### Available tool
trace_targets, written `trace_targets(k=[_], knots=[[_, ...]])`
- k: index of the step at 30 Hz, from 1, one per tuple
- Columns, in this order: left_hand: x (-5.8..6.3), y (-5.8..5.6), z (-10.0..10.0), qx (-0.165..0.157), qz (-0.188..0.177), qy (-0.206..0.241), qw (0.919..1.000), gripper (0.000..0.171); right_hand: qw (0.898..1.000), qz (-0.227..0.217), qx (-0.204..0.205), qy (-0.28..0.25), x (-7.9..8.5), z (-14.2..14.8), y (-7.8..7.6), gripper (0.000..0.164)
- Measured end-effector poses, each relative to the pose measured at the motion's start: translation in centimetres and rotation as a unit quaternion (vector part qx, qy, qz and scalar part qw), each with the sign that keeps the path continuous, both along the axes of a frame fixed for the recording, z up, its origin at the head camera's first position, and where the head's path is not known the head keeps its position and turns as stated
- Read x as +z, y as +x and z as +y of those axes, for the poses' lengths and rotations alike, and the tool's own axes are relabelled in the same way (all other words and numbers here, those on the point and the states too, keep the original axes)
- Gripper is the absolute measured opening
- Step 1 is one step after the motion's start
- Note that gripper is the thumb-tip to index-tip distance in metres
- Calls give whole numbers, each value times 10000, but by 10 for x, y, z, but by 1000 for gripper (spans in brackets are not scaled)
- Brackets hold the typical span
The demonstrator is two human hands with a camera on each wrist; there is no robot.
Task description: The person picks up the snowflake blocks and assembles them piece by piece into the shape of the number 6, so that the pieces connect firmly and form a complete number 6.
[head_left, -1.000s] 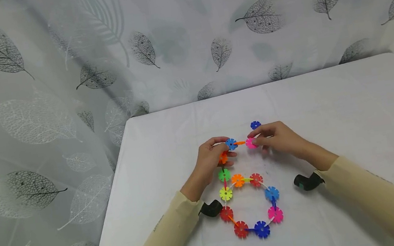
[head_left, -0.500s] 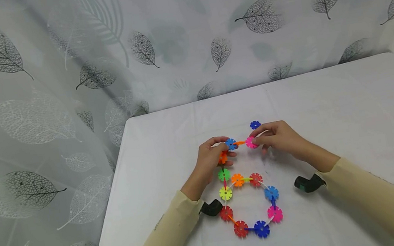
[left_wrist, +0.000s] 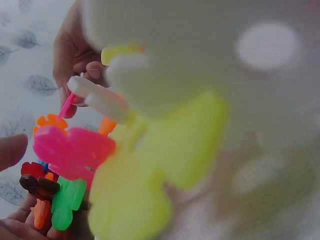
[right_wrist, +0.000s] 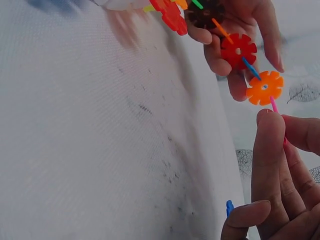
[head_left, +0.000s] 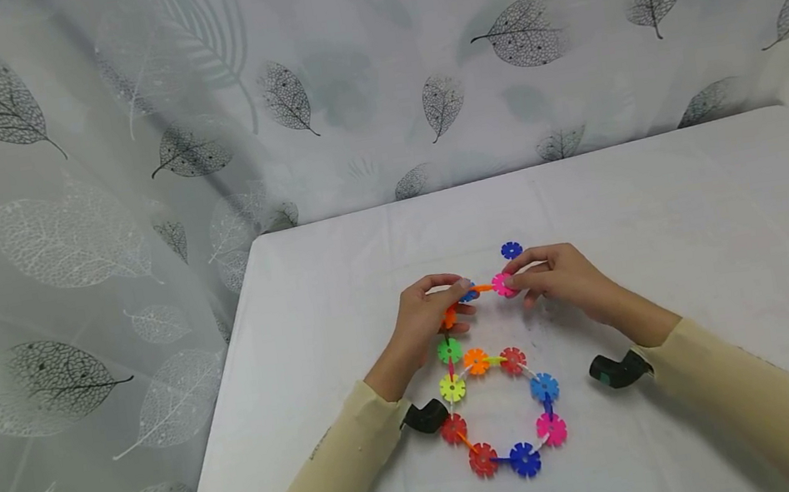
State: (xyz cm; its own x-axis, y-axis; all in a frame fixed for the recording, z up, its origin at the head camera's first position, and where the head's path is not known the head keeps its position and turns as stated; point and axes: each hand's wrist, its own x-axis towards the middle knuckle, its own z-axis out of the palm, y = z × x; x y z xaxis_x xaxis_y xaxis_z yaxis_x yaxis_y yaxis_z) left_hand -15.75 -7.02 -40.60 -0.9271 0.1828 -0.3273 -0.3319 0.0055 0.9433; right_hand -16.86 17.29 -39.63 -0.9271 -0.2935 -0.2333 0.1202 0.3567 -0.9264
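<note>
Slotted plastic snowflake discs are linked into a chain (head_left: 449, 350) that rises from a ring on the white table. My left hand (head_left: 416, 319) holds the chain near its upper end; its thumb partly covers a blue disc (head_left: 469, 292) in the head view. From that disc, an orange disc (right_wrist: 265, 87) leads across to a pink disc (head_left: 502, 285), pinched between the thumb and forefinger of my right hand (head_left: 553, 274). The pink disc is mostly hidden by those fingers in the right wrist view. A yellow disc (left_wrist: 135, 190) fills the left wrist view's foreground.
One loose dark blue disc (head_left: 512, 250) lies just beyond my right fingers. The ring's lower part, with a blue disc (head_left: 525, 459), lies flat nearer me. Black wrist devices (head_left: 620, 370) project below both sleeves. A leaf-patterned curtain (head_left: 340, 77) hangs behind the table.
The left thumb has shifted over the upper blue disc, which now shows less and looks tilted. The right hand keeps its pinch on the pink disc, almost unmoved.
</note>
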Motion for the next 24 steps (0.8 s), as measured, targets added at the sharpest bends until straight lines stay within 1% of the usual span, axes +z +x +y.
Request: trace_targets(k=[3, 12, 19, 24], knots=[[0, 0, 0, -35, 12, 31, 10000, 34, 10000, 21, 40, -25, -1, 1, 1, 41], [0, 1, 1, -5, -2, 34, 10000, 31, 9999, 5, 80, -72, -3, 0, 1, 40], [-1, 2, 2, -69, -38, 40, 10000, 35, 9999, -11, 108, -98, -1, -4, 3, 40], [-1, 4, 4, -60, 21, 125, 9999, 38, 9999, 84, 40, -52, -1, -6, 5, 36]])
